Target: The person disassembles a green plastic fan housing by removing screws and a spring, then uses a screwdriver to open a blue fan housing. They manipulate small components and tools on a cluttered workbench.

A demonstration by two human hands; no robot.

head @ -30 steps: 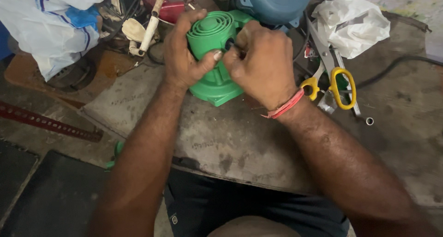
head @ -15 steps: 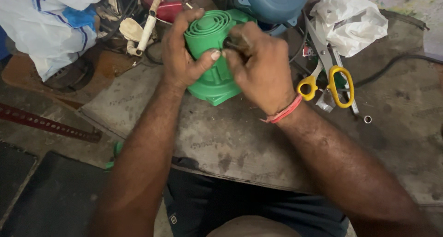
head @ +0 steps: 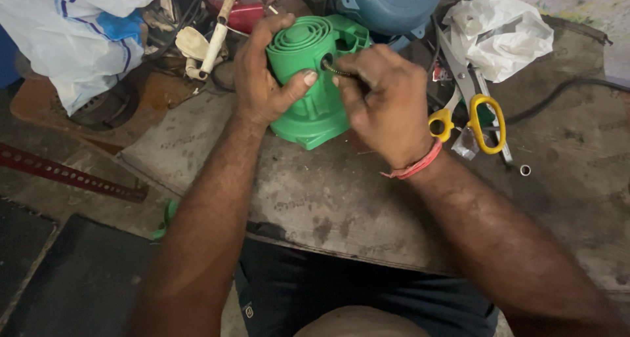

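Housing, green plastic, stands on the worn bench, clasped by left hand. Right hand pinches a small dark tool, now seated deeper in its side opening.

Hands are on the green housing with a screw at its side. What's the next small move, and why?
Probably keep the left hand clamped on the green housing and turn the dark screw further in with the right hand: the screw's threaded shank juts out of the hole, pinched in the fingertips, so it does not look seated.
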